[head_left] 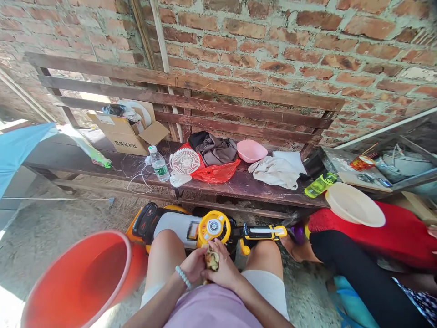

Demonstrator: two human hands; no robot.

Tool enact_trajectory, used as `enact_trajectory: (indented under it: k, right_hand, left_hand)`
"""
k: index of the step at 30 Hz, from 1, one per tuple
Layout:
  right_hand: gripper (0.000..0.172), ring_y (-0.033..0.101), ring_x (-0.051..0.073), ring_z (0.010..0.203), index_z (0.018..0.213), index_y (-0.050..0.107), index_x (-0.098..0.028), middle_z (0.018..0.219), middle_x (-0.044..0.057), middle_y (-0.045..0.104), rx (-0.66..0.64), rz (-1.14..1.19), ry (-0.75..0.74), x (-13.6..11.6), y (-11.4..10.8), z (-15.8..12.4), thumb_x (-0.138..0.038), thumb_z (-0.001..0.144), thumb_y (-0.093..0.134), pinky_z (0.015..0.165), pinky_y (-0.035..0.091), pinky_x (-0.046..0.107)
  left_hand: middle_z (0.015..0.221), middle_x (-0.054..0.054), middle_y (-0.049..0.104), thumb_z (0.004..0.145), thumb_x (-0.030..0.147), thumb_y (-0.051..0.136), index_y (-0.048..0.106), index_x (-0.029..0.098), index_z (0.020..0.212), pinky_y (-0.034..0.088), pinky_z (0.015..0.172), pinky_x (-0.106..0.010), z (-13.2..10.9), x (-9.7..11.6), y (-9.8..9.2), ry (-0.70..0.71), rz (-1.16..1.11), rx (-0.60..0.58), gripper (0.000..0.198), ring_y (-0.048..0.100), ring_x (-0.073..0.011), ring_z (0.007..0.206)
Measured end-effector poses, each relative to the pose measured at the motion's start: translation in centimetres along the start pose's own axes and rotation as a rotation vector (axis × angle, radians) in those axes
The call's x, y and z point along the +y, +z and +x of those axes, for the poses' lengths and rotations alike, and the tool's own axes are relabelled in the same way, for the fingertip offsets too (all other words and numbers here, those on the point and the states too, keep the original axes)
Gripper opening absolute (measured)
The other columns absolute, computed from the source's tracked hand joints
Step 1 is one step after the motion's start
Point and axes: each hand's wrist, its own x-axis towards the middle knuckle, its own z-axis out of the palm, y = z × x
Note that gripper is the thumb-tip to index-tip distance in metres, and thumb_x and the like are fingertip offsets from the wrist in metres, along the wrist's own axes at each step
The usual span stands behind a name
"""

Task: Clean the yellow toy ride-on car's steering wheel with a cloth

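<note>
Just above my lap, a small lumpy thing (pixel 212 260), pale yellow-green with brown patches, sits between my two hands; its exact kind I cannot make out. My left hand (pixel 195 265), with a pale bead bracelet at the wrist, closes on it from the left. From the right side, my right hand (pixel 225 269) wraps its fingers round the same lump. Right beyond my hands is the yellow steering wheel (pixel 214 228) of a toy ride-on vehicle (pixel 174 228). The undersides of my fingers are hidden.
A large red tub (pixel 128 273) stands at my left. Along the brick wall, a wooden bench (pixel 112 171) holds a cardboard box (pixel 124 136), a water bottle (pixel 159 165), a small fan (pixel 185 161) and a pink basin (pixel 251 151). Another person's black-clothed leg (pixel 351 259) and a cream basin (pixel 355 205) are at right.
</note>
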Motion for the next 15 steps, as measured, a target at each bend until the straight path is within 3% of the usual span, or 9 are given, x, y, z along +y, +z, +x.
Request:
enact_trajectory:
  k: [4, 6, 8, 11, 13, 15]
  right_hand:
    - [0.062, 0.058, 0.029, 0.132, 0.13, 0.067, -0.027, 0.14, 0.01, 0.063, 0.193, 0.2, -0.136, -0.8, -2.1, 0.9, -0.021, 0.069, 0.078, 0.115, 0.044, 0.047]
    - [0.046, 0.065, 0.025, 0.12, 0.121, 0.071, -0.027, 0.127, 0.008, 0.069, 0.318, 0.248, -0.167, -0.9, -4.1, 1.7, -0.023, 0.075, 0.073, 0.108, 0.05, 0.043]
    - [0.041, 0.067, 0.025, 0.114, 0.119, 0.071, -0.025, 0.121, 0.009, 0.071, 0.457, 0.237, -0.146, -0.8, -6.4, 2.6, -0.027, 0.077, 0.071, 0.104, 0.053, 0.042]
    - [0.045, 0.066, 0.027, 0.115, 0.122, 0.069, -0.023, 0.122, 0.01, 0.07, 0.602, 0.166, -0.142, -0.2, -9.5, 3.9, -0.032, 0.078, 0.07, 0.106, 0.052, 0.045]
    - [0.051, 0.064, 0.027, 0.12, 0.128, 0.066, -0.024, 0.128, 0.009, 0.067, 0.628, 0.115, -0.174, 0.3, -11.3, 5.1, -0.033, 0.078, 0.069, 0.109, 0.049, 0.046]
    - [0.065, 0.061, 0.027, 0.125, 0.141, 0.056, -0.027, 0.138, 0.009, 0.063, 0.63, 0.074, -0.187, 0.9, -12.7, 6.5, -0.033, 0.078, 0.069, 0.112, 0.047, 0.047]
  left_hand:
    - [0.106, -0.013, 0.077, 0.087, 0.055, 0.064, 0.066, 0.014, 0.12, 0.055, 0.074, -0.029, -0.7, 2.1, 1.4, 0.014, 0.163, -0.107, 0.053, 0.074, -0.0224, 0.09]
    - [0.112, -0.013, 0.076, 0.088, 0.055, 0.061, 0.064, 0.017, 0.126, 0.057, 0.086, -0.038, -0.1, 3.1, 1.4, 0.099, 0.386, -0.037, 0.054, 0.073, -0.0262, 0.1]
    - [0.121, -0.013, 0.073, 0.086, 0.046, 0.062, 0.063, 0.02, 0.13, 0.053, 0.101, -0.047, 1.2, 3.7, 1.1, 0.347, 0.698, 0.161, 0.051, 0.067, -0.0301, 0.117]
    - [0.144, -0.016, 0.059, 0.081, 0.032, 0.062, 0.06, 0.018, 0.134, 0.036, 0.12, -0.054, 4.0, 4.1, 0.4, 0.824, 1.085, 0.538, 0.055, 0.047, -0.0335, 0.143]
    - [0.15, -0.02, 0.05, 0.08, 0.027, 0.06, 0.052, 0.013, 0.142, 0.033, 0.122, -0.057, 6.1, 4.3, -0.2, 0.862, 1.192, 0.709, 0.064, 0.041, -0.035, 0.146]
    - [0.152, -0.024, 0.045, 0.081, 0.025, 0.059, 0.044, 0.009, 0.148, 0.033, 0.121, -0.057, 7.9, 4.4, -0.6, 0.754, 1.256, 0.805, 0.07, 0.04, -0.0366, 0.147]
